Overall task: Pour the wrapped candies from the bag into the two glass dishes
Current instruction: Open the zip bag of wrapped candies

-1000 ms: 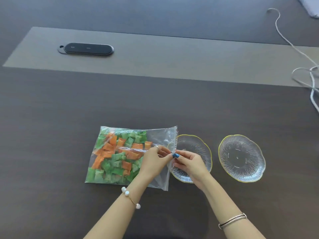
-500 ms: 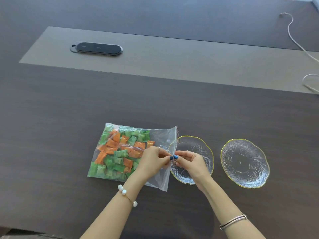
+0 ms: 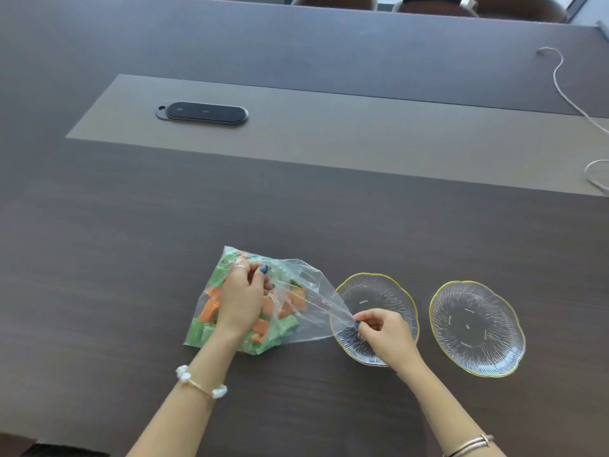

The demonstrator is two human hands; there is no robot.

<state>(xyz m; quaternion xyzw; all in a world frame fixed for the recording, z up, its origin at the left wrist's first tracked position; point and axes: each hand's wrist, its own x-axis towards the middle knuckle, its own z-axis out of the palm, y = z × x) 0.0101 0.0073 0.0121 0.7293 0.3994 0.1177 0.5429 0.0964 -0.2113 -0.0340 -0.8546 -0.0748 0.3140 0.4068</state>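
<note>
Clear plastic bag (image 3: pixel 296 324) of green/orange candies (image 3: pixel 211 311) lies on dark surface (image 3: pixel 99 291). Left hand (image 3: pixel 240 301) grip pinches its upper film; right hand (image 3: pixel 385 334) grip pinches the mouth edge, stretched over near dish (image 3: pixel 375 285) rim. Second dish (image 3: pixel 478 328) just right, apart. Far surface open up to black panel (image 3: pixel 206 113), cable (image 3: pixel 566 94) at right edge.

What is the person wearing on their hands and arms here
Both forearms are bare, no sleeves. The left wrist has a thin gold bracelet with white pearl-like beads; the left hand wears a ring. The right wrist carries a silver bangle. Nails on both hands, including the right hand, are painted dark blue.
</note>
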